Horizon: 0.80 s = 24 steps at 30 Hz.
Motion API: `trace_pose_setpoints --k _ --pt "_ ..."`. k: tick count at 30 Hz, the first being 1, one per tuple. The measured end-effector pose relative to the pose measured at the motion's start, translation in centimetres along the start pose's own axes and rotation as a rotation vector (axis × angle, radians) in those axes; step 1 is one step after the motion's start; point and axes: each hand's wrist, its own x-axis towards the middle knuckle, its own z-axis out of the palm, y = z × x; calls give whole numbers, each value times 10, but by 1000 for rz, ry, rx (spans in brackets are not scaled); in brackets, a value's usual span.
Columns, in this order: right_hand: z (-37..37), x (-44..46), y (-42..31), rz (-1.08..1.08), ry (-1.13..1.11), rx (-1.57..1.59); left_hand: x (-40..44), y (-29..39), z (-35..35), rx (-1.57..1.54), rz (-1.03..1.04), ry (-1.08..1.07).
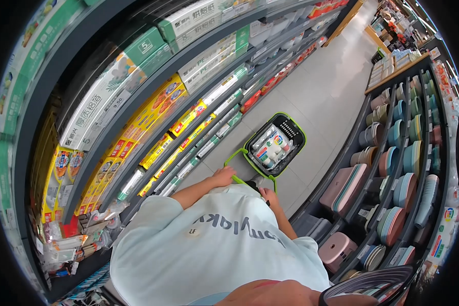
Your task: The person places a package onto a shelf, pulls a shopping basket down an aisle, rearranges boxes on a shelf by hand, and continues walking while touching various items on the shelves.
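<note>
A black basket with a green rim (304,136) is in front of my body at the centre, holding a clear-wrapped package (274,148) with round white shapes. Its green handle (229,157) reaches back towards my body. My left hand (223,176) is closed on this handle. My right hand (268,195) is beside the handle's right part, its fingers curled near a dark item at my waist; what it holds is too small to make out.
Shelves with boxed wraps (99,112) and yellow boxes (155,107) curve along my left. Shelves of bowls (371,135) and a pink lidded box (336,251) line the right. Grey floor tiles (311,81) run between them towards more displays.
</note>
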Motion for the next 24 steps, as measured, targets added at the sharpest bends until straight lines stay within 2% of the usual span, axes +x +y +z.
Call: trace_pose_setpoints --k 2,4,6,15,20,22,23,24 --pt "3 -1 -20 -77 -22 -51 -5 -5 -1 -18 10 5" --pt "0 -4 -39 -60 -95 -101 -11 -4 -5 -31 15 15" --pt "6 0 -40 -289 -130 -27 -14 -4 -9 -26 23 -15" --pt "15 25 -25 -436 -205 -9 -2 -4 -10 34 -7 -29" --pt "9 40 -14 -342 -249 -45 5 5 -14 -19 -2 19" --pt "-2 42 -20 -285 -287 -183 7 10 -14 -44 15 67" --pt "-12 45 -26 -299 -306 -215 6 14 -12 -69 19 158" --pt "-13 47 -32 -213 -336 -216 5 18 -14 -78 30 237"
